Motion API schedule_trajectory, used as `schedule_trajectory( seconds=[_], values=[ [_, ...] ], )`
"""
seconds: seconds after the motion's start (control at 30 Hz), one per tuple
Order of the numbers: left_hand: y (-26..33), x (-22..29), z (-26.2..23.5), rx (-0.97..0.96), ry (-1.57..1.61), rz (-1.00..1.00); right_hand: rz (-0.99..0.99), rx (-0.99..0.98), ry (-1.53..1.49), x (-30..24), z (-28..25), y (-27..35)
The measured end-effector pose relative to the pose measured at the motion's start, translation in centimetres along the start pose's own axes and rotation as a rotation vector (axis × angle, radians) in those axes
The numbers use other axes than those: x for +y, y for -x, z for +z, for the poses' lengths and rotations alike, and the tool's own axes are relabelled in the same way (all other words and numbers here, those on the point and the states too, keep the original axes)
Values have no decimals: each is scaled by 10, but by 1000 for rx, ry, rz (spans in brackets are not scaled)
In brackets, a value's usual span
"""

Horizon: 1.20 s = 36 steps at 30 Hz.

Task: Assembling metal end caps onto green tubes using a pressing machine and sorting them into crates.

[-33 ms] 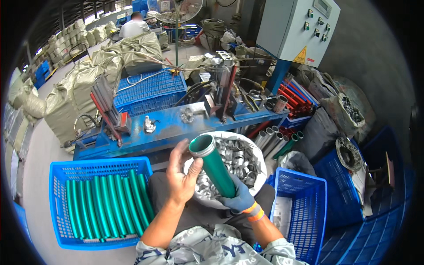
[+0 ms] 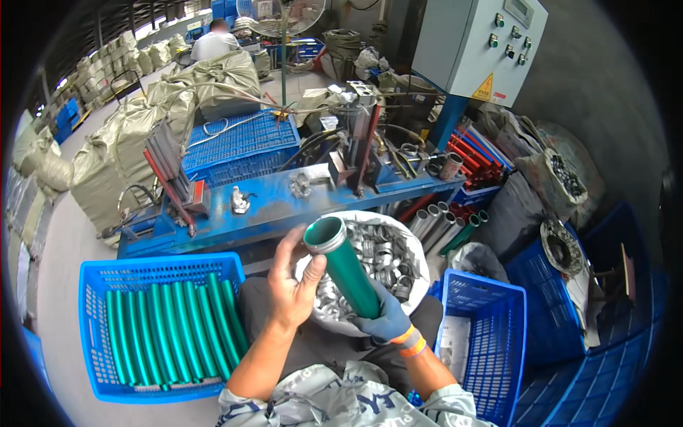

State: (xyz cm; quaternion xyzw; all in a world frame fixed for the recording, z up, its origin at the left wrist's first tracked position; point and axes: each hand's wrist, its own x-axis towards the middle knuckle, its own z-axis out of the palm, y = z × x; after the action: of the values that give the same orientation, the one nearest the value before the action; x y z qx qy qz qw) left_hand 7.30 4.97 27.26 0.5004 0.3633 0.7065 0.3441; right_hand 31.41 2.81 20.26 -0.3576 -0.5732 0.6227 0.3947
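Green tube (image 2: pixel 347 277) held slanted over the white sack (image 2: pixel 421 274) of metal rings (image 2: pixel 384 257), its near end wrapped by the gloved right hand (image 2: pixel 388 318), seemingly for support, while the left hand's (image 2: pixel 293 297) grip is half-spread beside the silver-collared far end, contact uncertain.

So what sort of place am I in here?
Probably a factory workshop: there's a grey control box with buttons beside a blue metal workbench, a blue crate of green tubes, and big bulging sacks stacked behind.
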Motion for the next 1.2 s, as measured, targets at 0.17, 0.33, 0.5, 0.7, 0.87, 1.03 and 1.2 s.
schedule_trajectory(
  seconds=[0.17,0.33,0.5,0.7,0.87,1.03,1.2],
  values=[
    [-4,-35,8,-118,-39,-35,-34,107,132,16,-43,33],
    [-13,-59,19,-103,-61,-158,-153,503,236,-1,-133,100],
    [-18,-130,-69,11,-254,-262,-29,1081,391,-5,-249,226],
    [21,-249,-148,114,-493,-522,530,1394,256,300,-365,393],
    [46,-284,-183,168,-742,-554,1109,1369,222,477,-412,410],
    [41,-294,-225,160,-1019,-522,1120,1453,-45,560,-511,346],
    [42,-258,-217,21,-1411,-427,979,1402,-223,627,-564,201]
  ],
)
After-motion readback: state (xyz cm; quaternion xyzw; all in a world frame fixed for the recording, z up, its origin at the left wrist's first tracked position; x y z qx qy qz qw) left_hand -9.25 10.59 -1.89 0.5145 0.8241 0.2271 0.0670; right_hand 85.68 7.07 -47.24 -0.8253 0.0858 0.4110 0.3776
